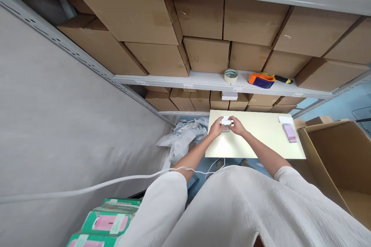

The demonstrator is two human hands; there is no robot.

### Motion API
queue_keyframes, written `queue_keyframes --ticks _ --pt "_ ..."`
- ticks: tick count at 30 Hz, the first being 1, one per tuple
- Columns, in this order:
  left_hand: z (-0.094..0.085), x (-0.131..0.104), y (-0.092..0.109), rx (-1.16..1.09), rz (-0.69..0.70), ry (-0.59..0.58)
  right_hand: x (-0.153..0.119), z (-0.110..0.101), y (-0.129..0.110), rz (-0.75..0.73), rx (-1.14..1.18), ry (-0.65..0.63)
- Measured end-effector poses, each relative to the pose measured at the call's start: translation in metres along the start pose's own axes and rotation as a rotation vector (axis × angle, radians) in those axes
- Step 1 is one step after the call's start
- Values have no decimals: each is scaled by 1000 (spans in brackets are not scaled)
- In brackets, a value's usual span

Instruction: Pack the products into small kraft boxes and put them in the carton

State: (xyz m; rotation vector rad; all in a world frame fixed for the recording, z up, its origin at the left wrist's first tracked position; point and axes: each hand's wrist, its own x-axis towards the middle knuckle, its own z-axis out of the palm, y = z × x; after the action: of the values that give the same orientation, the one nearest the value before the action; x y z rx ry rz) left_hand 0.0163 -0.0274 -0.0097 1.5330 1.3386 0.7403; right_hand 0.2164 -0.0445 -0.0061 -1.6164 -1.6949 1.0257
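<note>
Above the pale table [255, 141], a small white box [226, 120] is gripped between the fingers of the left hand [216, 126] and the right hand [236, 125], near the table's shelf-side edge.

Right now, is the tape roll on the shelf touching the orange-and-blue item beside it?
Apart. The head view shows a strip of bare white shelf between the tape roll and the orange-and-blue item.
</note>
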Motion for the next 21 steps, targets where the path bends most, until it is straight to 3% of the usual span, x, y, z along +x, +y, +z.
queue_keyframes --ticks 12,21 --pt "-51 43 -28 -44 2 107 74 40 -16 -77 61 -9" --pt "-68 71 -34 -61 -17 142 103 50 -20 -60 56 8"
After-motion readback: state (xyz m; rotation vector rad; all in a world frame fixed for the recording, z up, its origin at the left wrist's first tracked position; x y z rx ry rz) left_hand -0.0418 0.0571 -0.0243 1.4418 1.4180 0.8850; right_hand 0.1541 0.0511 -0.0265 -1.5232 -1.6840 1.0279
